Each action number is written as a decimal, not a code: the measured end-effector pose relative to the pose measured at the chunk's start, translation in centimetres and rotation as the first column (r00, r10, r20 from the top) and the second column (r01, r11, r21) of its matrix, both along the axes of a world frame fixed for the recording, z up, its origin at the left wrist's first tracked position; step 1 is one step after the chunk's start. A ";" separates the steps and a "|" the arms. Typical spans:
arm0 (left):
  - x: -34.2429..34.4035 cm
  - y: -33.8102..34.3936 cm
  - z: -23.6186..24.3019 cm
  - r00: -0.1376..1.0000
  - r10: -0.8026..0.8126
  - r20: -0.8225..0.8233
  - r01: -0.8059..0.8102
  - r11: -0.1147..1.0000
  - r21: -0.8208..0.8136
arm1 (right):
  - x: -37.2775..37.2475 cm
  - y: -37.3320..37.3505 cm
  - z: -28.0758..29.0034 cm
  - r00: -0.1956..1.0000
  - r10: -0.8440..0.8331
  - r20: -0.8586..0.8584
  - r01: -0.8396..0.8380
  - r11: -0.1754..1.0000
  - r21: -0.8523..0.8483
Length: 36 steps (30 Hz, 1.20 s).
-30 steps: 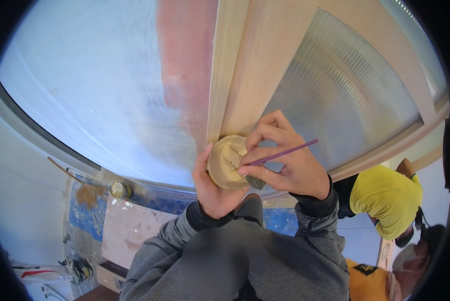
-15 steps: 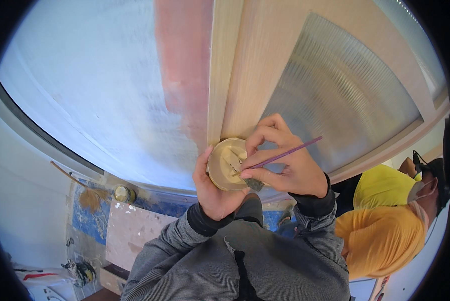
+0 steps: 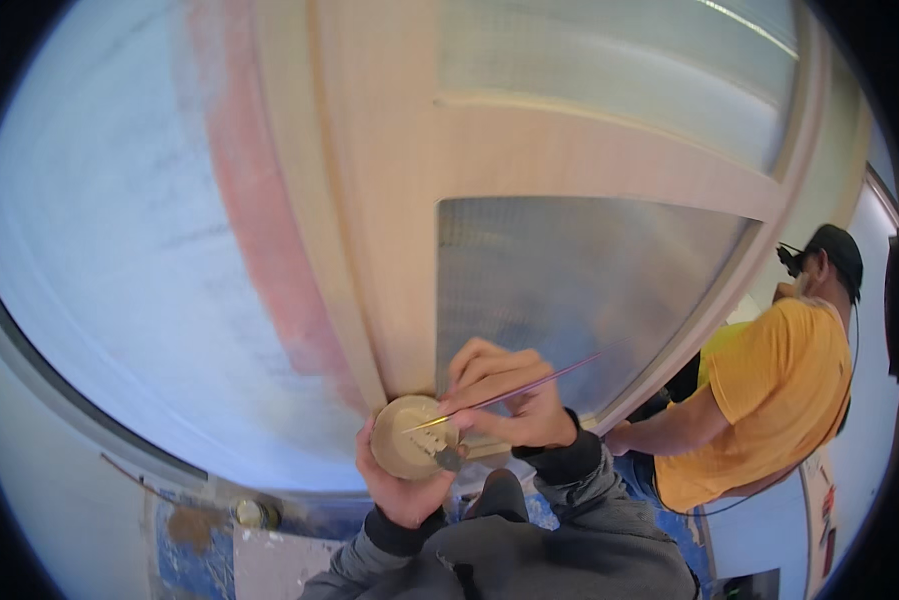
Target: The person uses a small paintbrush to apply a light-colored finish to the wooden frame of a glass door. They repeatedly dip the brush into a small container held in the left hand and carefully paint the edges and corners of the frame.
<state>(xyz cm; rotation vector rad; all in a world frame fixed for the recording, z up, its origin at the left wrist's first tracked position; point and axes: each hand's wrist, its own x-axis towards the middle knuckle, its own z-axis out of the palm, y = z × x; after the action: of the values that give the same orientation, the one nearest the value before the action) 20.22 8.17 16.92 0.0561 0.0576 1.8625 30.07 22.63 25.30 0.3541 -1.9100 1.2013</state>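
Observation:
My left hand (image 3: 409, 498) cups a small round bowl (image 3: 391, 428) from below, fingers wrapped round its side. Pale, cream-coloured stuff coats the inside, and a small tool with a dark end (image 3: 449, 458) leans on the rim; its kind is hard to make out. Pinched in my right hand (image 3: 509, 395) is a thin paintbrush (image 3: 549, 380) with a purple handle, its tip over the bowl. Right behind the bowl stands a pale wooden door frame (image 3: 389, 220) with a ribbed glass panel (image 3: 579, 270). Left of it, a whitish surface (image 3: 99, 250) carries a reddish strip (image 3: 259, 230).
At the right a person in an orange shirt (image 3: 779, 385) and dark cap stands close by, with a bit of yellow clothing beyond. Down left are a tin (image 3: 256, 514), a paint-spotted board (image 3: 279, 565) and a straw-coloured bundle (image 3: 191, 528) on blue floor covering.
My view has tilted up, so more of the door frame and glass shows. Both hands, with bowl and brush, appear lower and further left. The person in orange now stands more upright.

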 end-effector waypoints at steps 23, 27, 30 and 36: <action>-0.5 0.6 -0.7 0.991 -0.133 0.030 0.130 0.987 0.090 | -1.0 5.4 8.9 0.173 -0.448 -0.877 0.925 0.380 -0.012; -0.4 0.7 -1.1 0.995 -0.098 -0.022 0.099 0.993 0.065 | -1.4 6.0 9.0 0.171 -0.410 -0.896 0.908 0.418 -0.018; -0.4 0.7 -1.3 0.995 -0.084 -0.047 0.088 0.993 0.078 | -1.4 5.9 9.1 0.158 -0.421 -0.893 0.923 0.385 -0.018; -0.4 0.8 -1.5 0.994 -0.057 -0.092 0.064 0.995 0.072 | -1.3 5.7 9.2 0.142 -0.438 -0.888 0.938 0.347 -0.021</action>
<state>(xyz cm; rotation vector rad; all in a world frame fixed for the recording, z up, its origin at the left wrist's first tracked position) 19.82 8.99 15.39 0.1916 0.0481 1.8003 28.75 28.32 34.50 0.1076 -1.1946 -0.3246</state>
